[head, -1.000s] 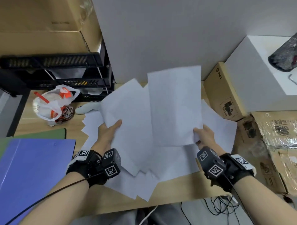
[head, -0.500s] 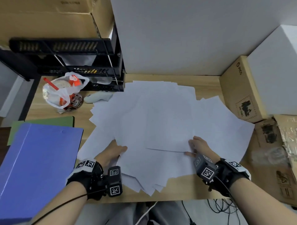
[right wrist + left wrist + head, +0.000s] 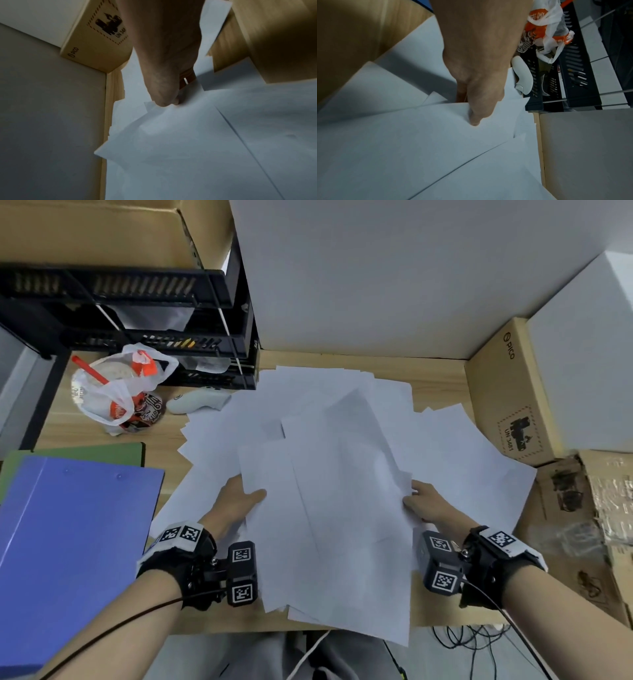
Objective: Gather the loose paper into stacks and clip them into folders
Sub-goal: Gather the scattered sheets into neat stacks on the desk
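Note:
Several loose white paper sheets (image 3: 335, 474) lie fanned over the wooden desk (image 3: 438, 374). My left hand (image 3: 239, 499) pinches the left edge of an upper bunch of sheets, thumb on top and fingers hidden under the paper (image 3: 419, 142). My right hand (image 3: 423, 501) pinches the right edge of the same bunch, thumb (image 3: 164, 100) over the paper (image 3: 188, 142). A blue folder (image 3: 72, 549) lies shut at the left, on top of a green folder (image 3: 102, 451).
A black stacked tray rack (image 3: 154, 313) stands at the back left. A bagged drink cup with a red straw (image 3: 113, 395) and a white controller (image 3: 198, 402) sit before it. Cardboard boxes (image 3: 507, 392) crowd the right side; a white panel (image 3: 376, 275) closes the back.
The sheets held upright a second ago came down flat on the pile. Both hands then took hold of a bunch's side edges and drew it toward the desk's near edge.

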{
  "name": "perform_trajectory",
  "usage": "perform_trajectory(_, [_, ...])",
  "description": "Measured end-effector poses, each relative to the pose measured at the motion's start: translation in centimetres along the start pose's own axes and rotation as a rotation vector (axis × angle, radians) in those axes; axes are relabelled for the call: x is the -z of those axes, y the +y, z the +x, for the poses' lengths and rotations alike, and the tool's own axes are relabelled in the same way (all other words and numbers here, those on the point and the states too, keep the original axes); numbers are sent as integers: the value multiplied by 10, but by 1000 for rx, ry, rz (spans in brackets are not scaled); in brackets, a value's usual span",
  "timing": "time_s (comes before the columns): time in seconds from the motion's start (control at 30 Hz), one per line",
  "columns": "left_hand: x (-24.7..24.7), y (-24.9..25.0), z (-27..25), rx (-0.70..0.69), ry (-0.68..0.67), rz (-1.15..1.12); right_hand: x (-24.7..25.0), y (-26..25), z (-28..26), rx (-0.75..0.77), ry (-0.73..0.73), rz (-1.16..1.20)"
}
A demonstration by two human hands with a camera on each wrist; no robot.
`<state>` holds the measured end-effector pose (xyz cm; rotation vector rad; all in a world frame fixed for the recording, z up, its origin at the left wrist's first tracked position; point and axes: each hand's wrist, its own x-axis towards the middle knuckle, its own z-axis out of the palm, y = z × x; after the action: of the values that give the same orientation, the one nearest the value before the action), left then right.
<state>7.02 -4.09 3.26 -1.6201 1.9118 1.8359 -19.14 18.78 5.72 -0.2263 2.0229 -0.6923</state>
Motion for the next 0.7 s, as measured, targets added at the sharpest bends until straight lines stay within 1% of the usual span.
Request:
perform_trajectory(0.1, [-10,1,4,-27,76,-26,0,-3,-1,15,-48,60])
perform_trajectory(0.13, [-15,4,3,-25,64,-15,-5,-4,-1,12,-81,115])
perform_trajectory(0.2, [-26,7,4,3,-27,-62,-19,-5,4,-17,-138,233])
perform_trajectory(0.27, [-33,3,7,42,-163,-197,-33,-4,10,-51,-149,326])
perform_trajectory(0.33, [-37,-4,8,80,-291,-291,-46,-3,13,-70,-126,356])
perform_trajectory(0.4, [-42,-4,4,93,-355,-291,-56,-3,14,-67,-105,320])
perform_trajectory(0.43, [-45,-3,2,90,-352,-283,-58,-4,13,-50,-89,289])
perform_trajectory(0.53, [-43,3,2,41,-260,-234,-48,-13,6,30,-40,232])
perform_trajectory(0.6, [-36,13,-1,3,-254,-252,-30,-25,-3,115,-54,263])
perform_trajectory(0.7, [-26,46,-8,-66,-258,-310,-1,-52,-22,261,-88,349])
